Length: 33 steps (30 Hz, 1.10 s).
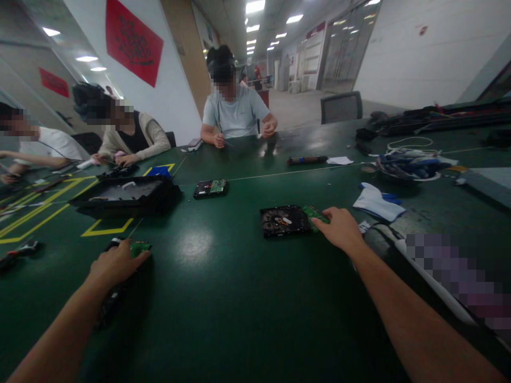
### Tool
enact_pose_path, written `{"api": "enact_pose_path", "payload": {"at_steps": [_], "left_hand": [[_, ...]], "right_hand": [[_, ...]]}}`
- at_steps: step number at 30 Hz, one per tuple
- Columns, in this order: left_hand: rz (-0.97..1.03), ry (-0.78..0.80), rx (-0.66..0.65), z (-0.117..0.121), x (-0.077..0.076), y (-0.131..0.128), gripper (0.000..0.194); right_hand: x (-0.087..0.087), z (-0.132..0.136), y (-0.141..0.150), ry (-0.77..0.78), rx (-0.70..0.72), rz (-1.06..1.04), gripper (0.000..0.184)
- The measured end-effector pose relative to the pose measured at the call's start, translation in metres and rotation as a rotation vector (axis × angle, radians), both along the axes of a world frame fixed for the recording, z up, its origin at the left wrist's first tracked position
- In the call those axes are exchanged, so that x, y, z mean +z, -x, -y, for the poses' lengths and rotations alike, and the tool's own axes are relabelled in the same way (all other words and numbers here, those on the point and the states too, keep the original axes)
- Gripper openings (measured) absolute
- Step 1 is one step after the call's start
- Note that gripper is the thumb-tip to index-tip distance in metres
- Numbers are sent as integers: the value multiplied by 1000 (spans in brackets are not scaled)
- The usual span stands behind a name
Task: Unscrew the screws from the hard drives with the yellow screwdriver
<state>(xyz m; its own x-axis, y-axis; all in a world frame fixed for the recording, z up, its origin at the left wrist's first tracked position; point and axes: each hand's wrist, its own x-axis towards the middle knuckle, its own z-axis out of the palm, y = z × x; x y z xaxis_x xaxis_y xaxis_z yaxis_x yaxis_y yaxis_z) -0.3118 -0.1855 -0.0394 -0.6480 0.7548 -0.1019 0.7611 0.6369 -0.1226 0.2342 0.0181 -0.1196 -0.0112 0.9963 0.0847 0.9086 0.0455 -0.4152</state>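
My left hand (112, 266) is closed around a hard drive (140, 247), whose green board shows past my fingers. Much of that drive is hidden under the hand, and its dark lower end appears below my wrist. My right hand (341, 229) pinches a small green circuit board (313, 216) between thumb and fingers. That board overlaps the right edge of a black hard drive (279, 221) lying on the table; whether the two touch I cannot tell. Farther back lies another hard drive (210, 188) with a green board on it.
A black tray (123, 197) stands left on the green table (223, 303). Pliers (18, 255) lie at far left. To the right are a white-blue glove (379, 202), a bowl of gloves (413, 165), a screwdriver (307, 159) and a cabled white-edged device (435, 276). Several people sit across.
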Motion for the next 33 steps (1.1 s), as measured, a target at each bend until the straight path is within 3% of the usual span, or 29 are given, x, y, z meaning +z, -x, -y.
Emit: {"api": "enact_pose_path", "payload": {"at_steps": [3,6,9,13,18,21,25,29,33], "left_hand": [[-114,67,-28,-4,13,-33,81],[-145,-45,-261,-12,13,-79,75],[-25,-204,-470,-25,-4,-135,68],[200,-394,-775,-50,-38,-217,57],[334,-448,-1042,-86,-61,-295,62],[302,-449,-1106,-103,-66,-311,61],[252,-456,-1115,-113,-78,-304,49],[193,-472,-1117,-117,-88,-296,46],[202,-447,-1129,-120,-87,-295,48]], "right_hand": [[0,-5,-4,-15,-22,-87,33],[5,-4,-4,40,-106,-240,28],[11,-1,-3,124,-179,-462,28],[14,3,-2,188,-218,-802,19],[15,2,-3,189,-243,-989,11],[16,0,-6,157,-242,-1003,16],[18,2,-7,78,-230,-958,25],[21,5,-7,-11,-170,-737,33],[22,7,-7,-24,-135,-596,39]]}}
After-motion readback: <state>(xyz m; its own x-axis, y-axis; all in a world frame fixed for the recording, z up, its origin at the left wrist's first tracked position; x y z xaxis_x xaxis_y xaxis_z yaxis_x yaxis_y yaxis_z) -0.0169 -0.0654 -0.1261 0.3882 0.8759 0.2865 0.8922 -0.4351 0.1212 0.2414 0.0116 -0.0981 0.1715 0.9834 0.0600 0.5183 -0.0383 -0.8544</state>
